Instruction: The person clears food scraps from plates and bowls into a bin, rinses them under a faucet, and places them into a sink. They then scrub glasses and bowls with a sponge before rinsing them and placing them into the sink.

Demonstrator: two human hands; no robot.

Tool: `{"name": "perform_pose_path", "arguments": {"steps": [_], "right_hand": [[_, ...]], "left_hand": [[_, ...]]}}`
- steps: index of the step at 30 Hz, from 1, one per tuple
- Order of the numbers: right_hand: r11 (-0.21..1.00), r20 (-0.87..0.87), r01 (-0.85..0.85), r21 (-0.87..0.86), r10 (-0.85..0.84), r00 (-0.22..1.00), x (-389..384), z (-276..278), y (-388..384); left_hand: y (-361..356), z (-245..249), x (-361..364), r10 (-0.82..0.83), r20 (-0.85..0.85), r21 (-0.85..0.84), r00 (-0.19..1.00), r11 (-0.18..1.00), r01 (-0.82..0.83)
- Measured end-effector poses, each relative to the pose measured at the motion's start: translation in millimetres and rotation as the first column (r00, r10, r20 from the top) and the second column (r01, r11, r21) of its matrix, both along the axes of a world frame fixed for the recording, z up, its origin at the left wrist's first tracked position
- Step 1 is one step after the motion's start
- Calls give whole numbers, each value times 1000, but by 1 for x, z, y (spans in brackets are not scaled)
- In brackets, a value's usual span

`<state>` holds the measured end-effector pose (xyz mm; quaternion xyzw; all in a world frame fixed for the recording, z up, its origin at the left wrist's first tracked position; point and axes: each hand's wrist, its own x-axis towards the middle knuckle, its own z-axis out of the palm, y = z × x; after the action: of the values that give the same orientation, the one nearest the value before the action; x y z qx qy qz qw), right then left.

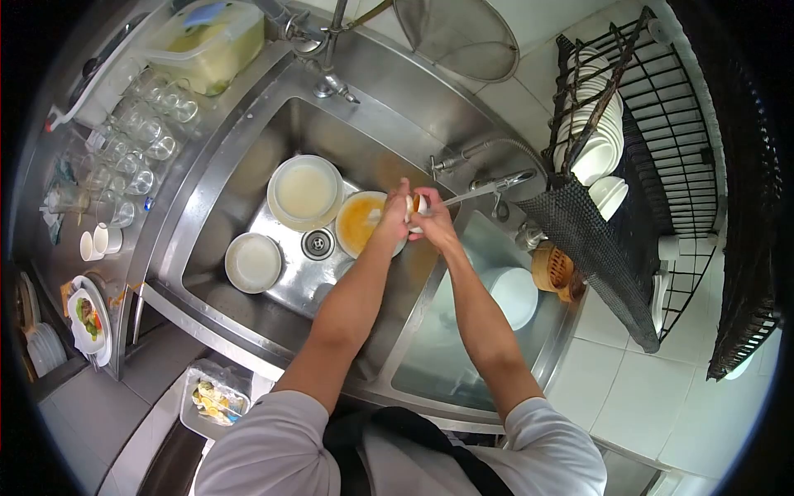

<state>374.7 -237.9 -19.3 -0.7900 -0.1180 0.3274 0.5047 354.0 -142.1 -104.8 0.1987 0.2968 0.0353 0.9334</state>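
Over the right side of the left sink basin, my left hand point(394, 213) and my right hand point(435, 223) are closed around a small white bowl point(416, 217) with a brownish-orange inside. The fingers hide much of it. Just below my left hand sits a larger white bowl point(351, 225) holding orange liquid. Stacked white bowls point(306, 193) with cloudy liquid stand to its upper left, and another white bowl point(253, 263) lies at the lower left. A tap point(517, 178) reaches toward my right hand.
Right of the divider, a water-filled basin point(430, 355) holds a white round dish point(511, 298). A black wire rack point(678, 124) with stacked white dishes hangs at right. Several glasses point(136, 153) and a plastic tub point(207, 45) stand on the left counter. A strainer point(459, 37) hangs behind.
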Motion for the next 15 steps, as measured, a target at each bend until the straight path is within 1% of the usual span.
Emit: {"name": "perform_pose_path", "arguments": {"steps": [2,3,4,5,6,7,8,9,10,11,13,14,15], "right_hand": [[966,-196,181,187,-144,970,5,-9,-3],[923,-305,281,264,-196,932,7,-18,-4],[895,-380,335,295,-212,900,12,-24,-8],[878,-421,352,324,-199,885,15,-32,-12],[859,-460,372,351,-188,868,15,-34,-14],[839,-497,393,376,-176,850,16,-36,-18],[830,-545,414,374,-164,822,19,-38,-21],[820,-593,434,372,-150,791,21,-37,-20],[810,-639,455,370,-134,758,22,-36,-19],[860,-595,370,352,-100,798,21,-36,-19],[937,-504,191,291,-20,864,20,-27,-17],[948,-426,171,267,-43,904,20,-32,-17],[959,-346,152,241,-62,936,19,-43,-17]], "left_hand": [[8,-13,-3,109,-58,-43,992,993,-111],[13,-12,-9,92,-57,-70,994,993,-96],[19,-8,-16,78,-54,-97,995,992,-83],[24,-2,-21,64,-49,-124,997,990,-70],[27,-1,-24,-24,-63,2,998,1000,24],[29,-1,-25,-110,-87,124,990,985,120],[30,0,-26,-190,-122,240,974,947,215],[27,-2,-28,-247,-176,424,953,854,300],[22,-3,-30,-291,-241,584,926,719,377],[20,-5,-31,-319,-312,712,895,546,442],[18,-15,-30,-261,-347,824,901,374,425],[16,-20,-28,-231,-357,865,905,283,414],[13,-15,-27,-174,-414,860,893,247,447]]}}
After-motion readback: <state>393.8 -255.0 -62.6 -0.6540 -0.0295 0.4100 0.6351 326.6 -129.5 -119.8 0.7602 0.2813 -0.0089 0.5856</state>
